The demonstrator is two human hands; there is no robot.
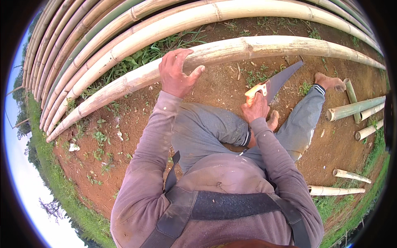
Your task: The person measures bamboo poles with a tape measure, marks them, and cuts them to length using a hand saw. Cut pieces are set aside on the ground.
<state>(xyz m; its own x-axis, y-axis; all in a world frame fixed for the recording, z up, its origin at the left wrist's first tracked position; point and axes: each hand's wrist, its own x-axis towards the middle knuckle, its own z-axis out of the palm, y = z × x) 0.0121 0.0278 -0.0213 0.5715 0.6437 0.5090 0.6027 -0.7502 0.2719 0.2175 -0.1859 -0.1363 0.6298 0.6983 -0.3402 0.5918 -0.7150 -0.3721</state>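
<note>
While the left hand [177, 73] lies open over the bamboo pole [269, 46] at upper centre, this pole could perhaps roll from such loose hold, and the saw [278, 84], gripped by the right hand [255, 108] right of centre, might, if slipping, cut the bare foot [328, 82] near its tip, with no container visible.

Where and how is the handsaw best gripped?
Probably by its orange handle, from the near side, where the right hand grips it: the tapering blade points forward and right, away from the body, leaving the handle end closest.
</note>
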